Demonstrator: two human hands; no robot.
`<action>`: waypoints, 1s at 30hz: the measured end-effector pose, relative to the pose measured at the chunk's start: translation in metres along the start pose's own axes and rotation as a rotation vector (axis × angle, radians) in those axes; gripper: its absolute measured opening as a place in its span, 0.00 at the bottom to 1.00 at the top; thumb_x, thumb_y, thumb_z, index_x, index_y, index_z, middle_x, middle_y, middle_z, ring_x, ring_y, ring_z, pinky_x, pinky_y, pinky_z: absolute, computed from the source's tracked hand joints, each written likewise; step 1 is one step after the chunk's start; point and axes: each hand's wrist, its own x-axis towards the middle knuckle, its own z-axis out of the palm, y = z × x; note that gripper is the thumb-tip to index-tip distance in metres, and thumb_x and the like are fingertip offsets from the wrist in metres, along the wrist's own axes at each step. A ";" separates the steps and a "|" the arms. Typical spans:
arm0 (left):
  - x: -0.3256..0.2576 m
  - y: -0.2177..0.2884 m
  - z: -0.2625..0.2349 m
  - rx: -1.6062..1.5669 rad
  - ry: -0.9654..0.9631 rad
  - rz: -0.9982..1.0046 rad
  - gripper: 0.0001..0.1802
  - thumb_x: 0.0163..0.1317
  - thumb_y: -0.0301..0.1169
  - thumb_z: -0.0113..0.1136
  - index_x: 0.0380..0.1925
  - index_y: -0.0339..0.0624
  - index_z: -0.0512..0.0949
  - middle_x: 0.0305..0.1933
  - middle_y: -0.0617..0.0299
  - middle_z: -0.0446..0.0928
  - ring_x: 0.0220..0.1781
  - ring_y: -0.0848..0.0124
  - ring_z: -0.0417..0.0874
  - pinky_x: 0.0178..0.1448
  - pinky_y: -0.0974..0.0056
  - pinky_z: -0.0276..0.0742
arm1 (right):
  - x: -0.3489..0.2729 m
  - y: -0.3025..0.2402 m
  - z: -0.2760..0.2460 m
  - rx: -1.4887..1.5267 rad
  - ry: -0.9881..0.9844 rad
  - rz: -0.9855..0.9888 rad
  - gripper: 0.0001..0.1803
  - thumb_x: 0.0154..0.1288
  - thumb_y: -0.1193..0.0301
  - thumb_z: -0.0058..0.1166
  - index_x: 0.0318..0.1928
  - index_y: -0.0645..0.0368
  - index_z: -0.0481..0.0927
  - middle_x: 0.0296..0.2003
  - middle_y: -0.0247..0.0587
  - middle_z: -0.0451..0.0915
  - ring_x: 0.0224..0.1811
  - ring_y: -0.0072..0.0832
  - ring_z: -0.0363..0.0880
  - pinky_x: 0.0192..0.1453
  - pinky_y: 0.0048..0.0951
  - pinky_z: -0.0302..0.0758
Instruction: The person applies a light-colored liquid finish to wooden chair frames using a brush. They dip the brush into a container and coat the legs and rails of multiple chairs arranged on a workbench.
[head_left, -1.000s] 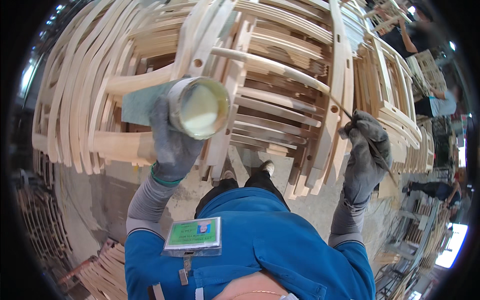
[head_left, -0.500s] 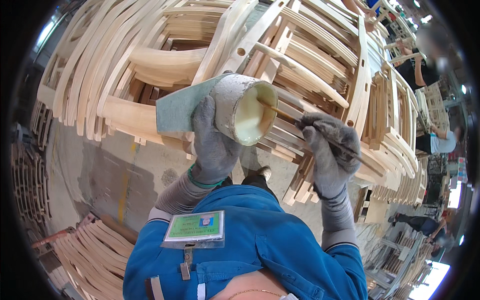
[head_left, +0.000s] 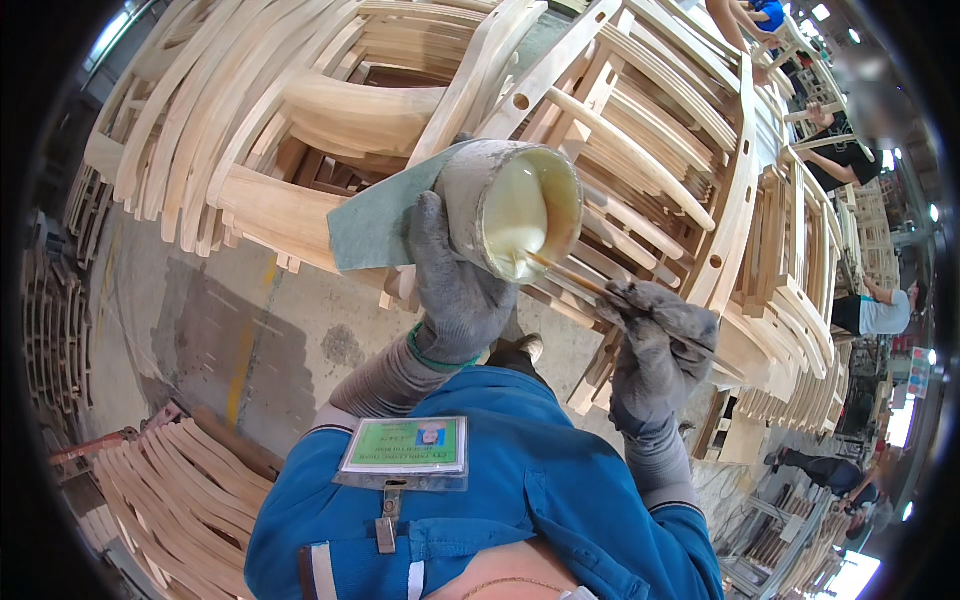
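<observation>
My left hand [head_left: 455, 295], in a grey glove, is closed around a whitish, crusted pot [head_left: 468, 212] tilted toward the right. Pale cream liquid, like glue [head_left: 516, 212], lies inside it. A flat grey-green sheet [head_left: 378, 222] sticks out leftward between my left hand and the pot; whether it is fixed to the pot I cannot tell. My gloved right hand [head_left: 658, 350] pinches a thin brown stick [head_left: 578, 278]. Its tip reaches into the liquid near the pot's lower rim, and its back end passes under my fingers to the right.
Beyond my hands stand stacked wooden chair frames [head_left: 620, 110] with curved rails [head_left: 350, 110]. More curved wooden parts [head_left: 185, 500] lie at lower left. Concrete floor [head_left: 220, 330] with a yellow line shows at left. Other people [head_left: 880, 310] are at the right side.
The pot and my left hand have shifted slightly right. The stick's tip has moved from the upper part of the pot's opening down to its lower rim, and my right hand has lowered.
</observation>
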 end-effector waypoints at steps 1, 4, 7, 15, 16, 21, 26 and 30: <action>-0.001 0.001 -0.001 -0.086 -0.017 -0.034 0.30 0.67 0.48 0.40 0.64 0.48 0.52 0.64 0.58 0.58 0.64 0.62 0.63 0.65 0.56 0.68 | -0.001 0.000 0.001 0.040 0.007 0.029 0.11 0.57 0.83 0.54 0.40 0.63 0.70 0.40 0.60 0.77 0.43 0.45 0.79 0.48 0.45 0.78; -0.003 -0.005 -0.011 0.149 -0.132 0.122 0.28 0.68 0.46 0.39 0.64 0.49 0.52 0.64 0.58 0.58 0.63 0.63 0.65 0.65 0.56 0.68 | -0.004 0.000 0.005 0.124 0.059 0.068 0.10 0.57 0.82 0.54 0.38 0.64 0.69 0.40 0.60 0.77 0.44 0.45 0.78 0.47 0.45 0.78; -0.001 -0.005 -0.018 0.011 -0.260 0.106 0.26 0.69 0.43 0.38 0.64 0.52 0.51 0.65 0.59 0.56 0.65 0.63 0.63 0.65 0.56 0.68 | -0.002 0.006 0.007 0.070 0.019 0.039 0.10 0.57 0.81 0.55 0.38 0.63 0.70 0.40 0.61 0.76 0.44 0.45 0.78 0.47 0.46 0.78; -0.005 0.006 -0.039 0.200 0.051 0.253 0.31 0.63 0.35 0.49 0.64 0.51 0.51 0.64 0.58 0.56 0.65 0.64 0.60 0.64 0.58 0.67 | 0.052 0.007 0.006 -0.338 -0.010 0.097 0.08 0.60 0.78 0.49 0.39 0.70 0.73 0.35 0.49 0.79 0.37 0.31 0.80 0.43 0.30 0.78; -0.009 0.008 -0.051 0.433 0.106 0.368 0.34 0.59 0.29 0.55 0.64 0.46 0.51 0.63 0.56 0.57 0.64 0.64 0.62 0.65 0.60 0.65 | 0.074 0.008 0.001 -0.535 -0.074 0.112 0.08 0.61 0.77 0.50 0.39 0.70 0.74 0.34 0.47 0.79 0.38 0.29 0.80 0.44 0.25 0.77; -0.008 0.034 -0.042 0.777 0.187 0.411 0.48 0.46 0.16 0.63 0.64 0.36 0.45 0.64 0.52 0.54 0.66 0.62 0.57 0.69 0.59 0.58 | 0.128 0.043 -0.010 -0.981 -0.428 0.255 0.09 0.57 0.70 0.58 0.36 0.62 0.78 0.31 0.42 0.81 0.33 0.25 0.79 0.39 0.25 0.74; -0.016 0.051 -0.063 1.381 0.100 0.634 0.49 0.47 0.19 0.64 0.64 0.35 0.43 0.64 0.49 0.53 0.66 0.59 0.58 0.69 0.58 0.58 | 0.138 0.074 -0.009 -1.060 -0.547 0.185 0.10 0.57 0.67 0.59 0.35 0.61 0.79 0.23 0.33 0.79 0.26 0.16 0.75 0.32 0.20 0.72; -0.019 0.057 -0.070 1.374 0.139 0.625 0.50 0.47 0.20 0.65 0.65 0.37 0.41 0.65 0.48 0.52 0.67 0.58 0.57 0.69 0.57 0.58 | 0.135 0.085 -0.001 -0.988 -0.587 0.278 0.12 0.57 0.65 0.57 0.38 0.61 0.79 0.27 0.45 0.81 0.28 0.35 0.80 0.35 0.31 0.74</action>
